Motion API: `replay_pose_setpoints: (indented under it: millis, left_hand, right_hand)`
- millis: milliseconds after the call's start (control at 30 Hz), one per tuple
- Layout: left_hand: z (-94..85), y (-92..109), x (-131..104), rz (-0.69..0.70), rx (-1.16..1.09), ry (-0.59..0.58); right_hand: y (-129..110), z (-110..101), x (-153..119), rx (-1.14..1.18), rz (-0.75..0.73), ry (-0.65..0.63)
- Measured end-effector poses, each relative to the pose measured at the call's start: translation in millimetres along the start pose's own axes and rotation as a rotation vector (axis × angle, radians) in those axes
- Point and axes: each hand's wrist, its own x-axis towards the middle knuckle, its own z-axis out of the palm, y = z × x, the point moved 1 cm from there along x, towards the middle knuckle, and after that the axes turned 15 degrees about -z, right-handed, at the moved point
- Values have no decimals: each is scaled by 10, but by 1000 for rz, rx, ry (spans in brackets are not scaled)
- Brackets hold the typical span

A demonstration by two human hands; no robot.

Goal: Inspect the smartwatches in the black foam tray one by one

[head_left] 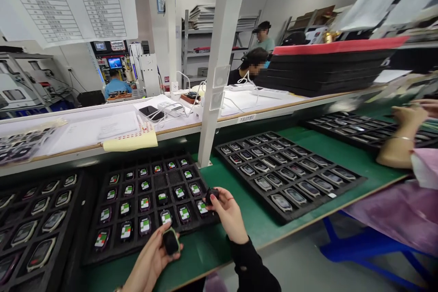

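My left hand (155, 253) holds a smartwatch body (170, 241) with a dark screen and a pale greenish frame, near the table's front edge. In my right hand (228, 213), thumb and fingers pinch a dark watch body (211, 196) above the right edge of the middle foam tray (137, 242). That black tray carries rows of watches whose lit screens show green, white and some red blocks; a few of its compartments at the back hold no watch. My right hand partly hides the tray's right corner.
To the right lies another black tray (239, 171) of dark-screened watches; a third tray (37, 212) stands at left. A white post (219, 64) rises behind the middle tray. A shelf with papers runs above. At far right, a co-worker's arm (398, 141) reaches over a further tray (356, 128).
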Motion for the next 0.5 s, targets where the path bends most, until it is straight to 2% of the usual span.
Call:
replay_pose_setpoints:
  millis: [133,233,367,500]
  left_hand:
    - [241,121,104,83,113,-55]
    - [284,133,180,116,173,0]
    - [215,153,193,214,332,146]
    - [143,219,92,249,516,187]
  right_hand:
    - [-252,315,-220,12,83,-317]
    - [-293,475,-323,15,201,-478]
    - [-225,590,-340,97,299,-462]
    - [-170,671,-359,178,359,-456]
